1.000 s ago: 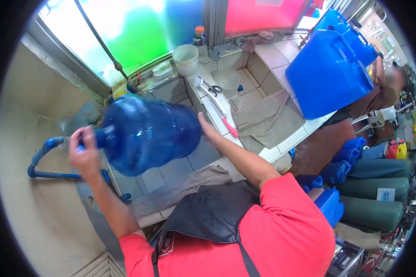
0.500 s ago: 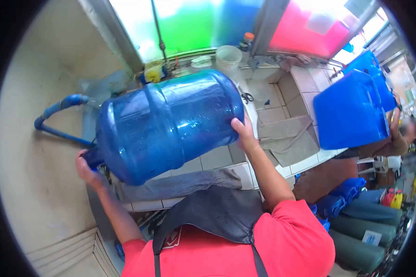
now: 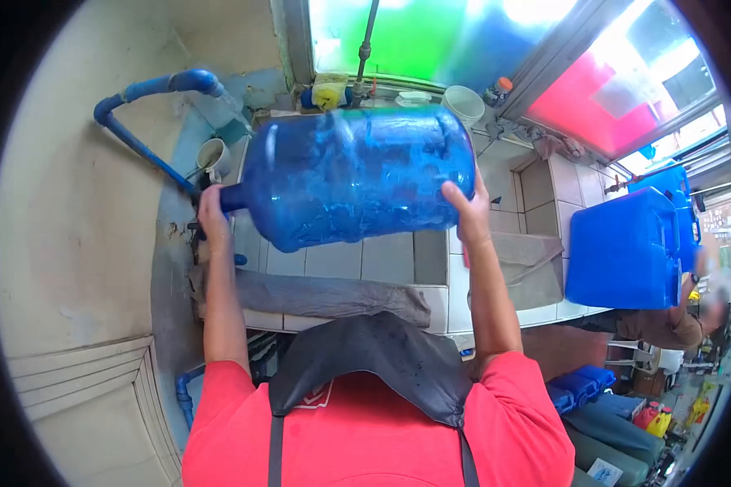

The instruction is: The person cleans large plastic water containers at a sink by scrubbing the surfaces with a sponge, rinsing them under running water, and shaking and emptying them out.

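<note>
A large translucent blue water jug [image 3: 365,178] lies sideways in the air above the tiled sink counter, its neck to the left and its base to the right. My left hand [image 3: 213,217] is wrapped round the jug's neck. At the base end, my right hand [image 3: 471,209] grips the lower edge, with the thumb on the near side and the fingers mostly hidden behind. Water or wet streaks show on the jug's wall. Below it, a grey cloth [image 3: 325,296] is draped along the front edge of the counter.
A blue pipe [image 3: 138,144] runs along the left wall beside a white mug [image 3: 213,154]. A white bucket [image 3: 463,104] stands at the back. Right of the sink are blue containers [image 3: 621,247], another cloth [image 3: 520,264] and a co-worker's arm [image 3: 686,296].
The jug has turned from a slant to nearly level, its neck end rising. My left hand has moved up with the neck. The camera view has shifted too.
</note>
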